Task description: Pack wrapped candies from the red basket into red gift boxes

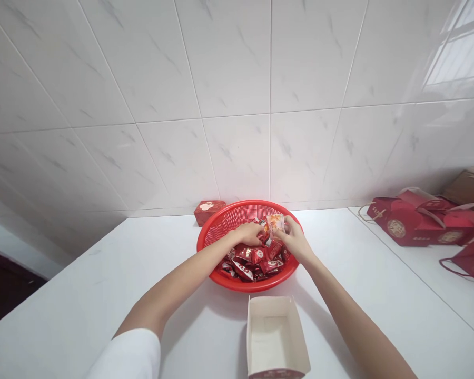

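Note:
A red plastic basket (pixel 246 287) stands on the white table, holding a heap of red-wrapped sweets (pixel 256 258). Inside it, my right hand (pixel 294 239) pinches an orange and white packet (pixel 275 223) near the back right. My left hand (pixel 249 234) reaches over the heap from the left, fingers curled down among the packets; what they hold, if anything, is hidden. In front of the basket is an open white carton (pixel 274 337) with nothing inside and a red front edge.
Behind the basket's left rim sits a small red box (pixel 208 211) near the tiled wall. Several red gift boxes (pixel 411 218) with cord handles stand at the right, by a brown cardboard box (pixel 468 189). The table edge runs down at left.

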Demonstrator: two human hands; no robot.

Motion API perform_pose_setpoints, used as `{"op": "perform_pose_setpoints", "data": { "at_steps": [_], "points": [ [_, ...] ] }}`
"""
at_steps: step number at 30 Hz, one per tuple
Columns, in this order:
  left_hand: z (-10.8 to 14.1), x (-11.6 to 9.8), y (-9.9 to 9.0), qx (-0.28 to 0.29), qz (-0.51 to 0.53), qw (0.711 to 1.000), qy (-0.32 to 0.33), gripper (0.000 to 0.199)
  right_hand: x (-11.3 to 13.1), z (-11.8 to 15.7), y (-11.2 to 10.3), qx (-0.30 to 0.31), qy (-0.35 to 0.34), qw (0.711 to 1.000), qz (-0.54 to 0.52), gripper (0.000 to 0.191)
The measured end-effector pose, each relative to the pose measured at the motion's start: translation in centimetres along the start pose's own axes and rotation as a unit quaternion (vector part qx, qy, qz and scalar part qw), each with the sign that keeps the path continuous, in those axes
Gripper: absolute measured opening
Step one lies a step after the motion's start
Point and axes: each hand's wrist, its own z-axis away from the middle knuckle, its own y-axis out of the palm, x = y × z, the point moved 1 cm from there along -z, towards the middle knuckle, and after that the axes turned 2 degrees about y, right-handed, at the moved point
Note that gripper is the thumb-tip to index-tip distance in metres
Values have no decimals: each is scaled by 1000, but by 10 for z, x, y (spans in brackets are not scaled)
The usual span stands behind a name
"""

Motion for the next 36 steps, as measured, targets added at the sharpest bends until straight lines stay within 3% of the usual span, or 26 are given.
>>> {"op": "perform_pose_setpoints", "data": {
  "at_steps": [3, 6, 10, 19, 26, 36],
  "points": [
    [4, 11, -11, -30, 143, 988, 43, 25, 1, 0, 0, -15, 5, 1000, -15, 30],
    [9, 19, -24, -91, 315, 942, 72, 30, 2, 0, 0, -21, 13, 1000, -14, 31],
    [14, 19, -33, -107, 409, 903, 77, 40, 4, 1, -1, -27, 6, 1000, -9, 29],
    [22, 14, -33, -118, 423, 893, 99, 53, 5, 2, -3, -36, -6, 999, 3, 30],
    [11, 27, -30, -219, 382, 898, 0, 30, 5, 2, -3, -56, -19, 998, -10, 33],
    [13, 33, -24, -191, 287, 936, -74, 22, 6, 1, -3, -68, -16, 997, -38, 34]
  ]
}}
